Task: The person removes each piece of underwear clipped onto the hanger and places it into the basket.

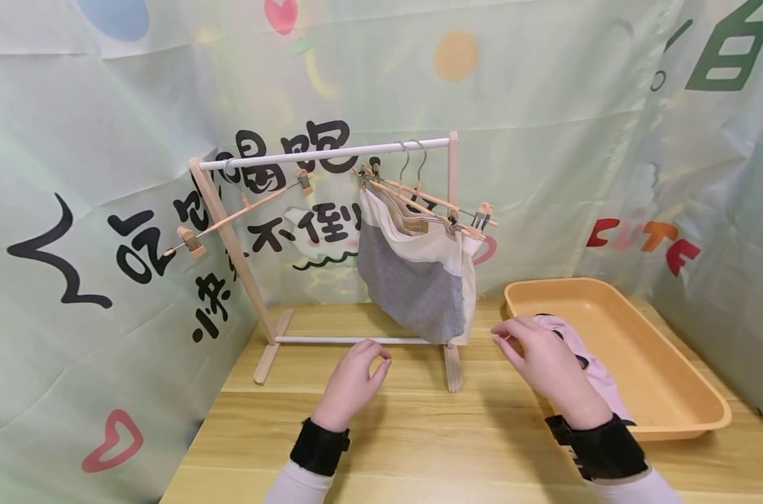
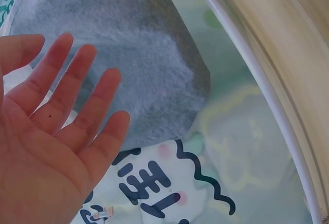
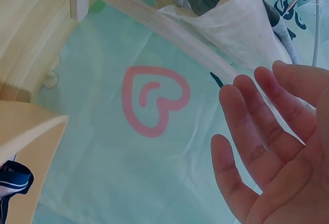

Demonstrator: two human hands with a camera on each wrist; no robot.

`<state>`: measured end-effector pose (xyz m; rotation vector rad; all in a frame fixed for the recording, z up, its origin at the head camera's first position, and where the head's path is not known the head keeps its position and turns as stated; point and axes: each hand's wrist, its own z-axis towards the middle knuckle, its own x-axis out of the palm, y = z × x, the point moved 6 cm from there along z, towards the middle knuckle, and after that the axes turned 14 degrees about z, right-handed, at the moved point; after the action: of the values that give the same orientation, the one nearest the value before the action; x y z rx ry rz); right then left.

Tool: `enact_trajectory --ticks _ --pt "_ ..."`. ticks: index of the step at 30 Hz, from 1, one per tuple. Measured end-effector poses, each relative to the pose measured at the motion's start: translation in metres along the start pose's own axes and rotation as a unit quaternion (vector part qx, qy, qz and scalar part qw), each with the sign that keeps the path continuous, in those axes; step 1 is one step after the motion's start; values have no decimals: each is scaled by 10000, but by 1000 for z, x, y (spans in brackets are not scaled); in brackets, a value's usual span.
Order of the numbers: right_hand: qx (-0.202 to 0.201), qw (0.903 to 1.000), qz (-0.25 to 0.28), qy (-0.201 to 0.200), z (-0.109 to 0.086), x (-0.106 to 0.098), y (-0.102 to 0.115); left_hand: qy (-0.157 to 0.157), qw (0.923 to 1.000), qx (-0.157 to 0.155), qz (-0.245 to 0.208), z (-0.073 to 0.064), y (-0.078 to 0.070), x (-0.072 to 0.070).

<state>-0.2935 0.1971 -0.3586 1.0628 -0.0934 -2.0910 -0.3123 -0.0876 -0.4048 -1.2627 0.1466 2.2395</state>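
Your left hand [image 1: 353,378] is released, its fingers loosely bent and nothing in them; it hovers in front of the rack's lower bar [image 1: 331,340]. Your right hand [image 1: 548,360] is just as loose and holds nothing either, with its thumb and fingertips apart and pointing toward the hanging cloth.

Nearest your hands, the grey-and-cream garment [image 1: 413,280] hangs between and beyond them, its cream waistband held in hanger clips and its grey lower edge dipping to about the level of the lower bar. White cloth shows behind it along its right side; you cannot tell from here whether that is a separate piece.

At your right, the orange tray [image 1: 665,371] stands on the table [image 1: 407,441]. Inside it lies the pink cloth [image 1: 598,378] with dark patches, along the tray's left side and partly hidden behind your right hand and wrist. Your right wrist view shows dark blue, white-striped trim [image 3: 15,178] at the tray's side.

Farther out, two hooks hang near the right end of the rack's top bar [image 1: 331,152], and another clip hanger [image 1: 249,207] hangs near its left end.
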Motion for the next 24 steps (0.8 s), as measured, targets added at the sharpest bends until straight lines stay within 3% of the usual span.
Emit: enact_trajectory --ticks 5,10,14,19,24 --pt "-27 9999 101 33 -2 4 1 -114 9999 42 42 -1 -6 0" --pt "-50 9999 135 67 -2 6 1 -489 9987 119 43 0 -13 -3" --pt "-74 9998 138 140 -3 9 1 -824 9964 -5 -189 3 -20 -7" --pt "-126 9997 160 137 -4 11 2 -1165 9909 -187 -649 16 -33 -21" --pt "-162 9996 180 133 -4 13 3 -1415 9862 -85 -858 36 -52 -45"
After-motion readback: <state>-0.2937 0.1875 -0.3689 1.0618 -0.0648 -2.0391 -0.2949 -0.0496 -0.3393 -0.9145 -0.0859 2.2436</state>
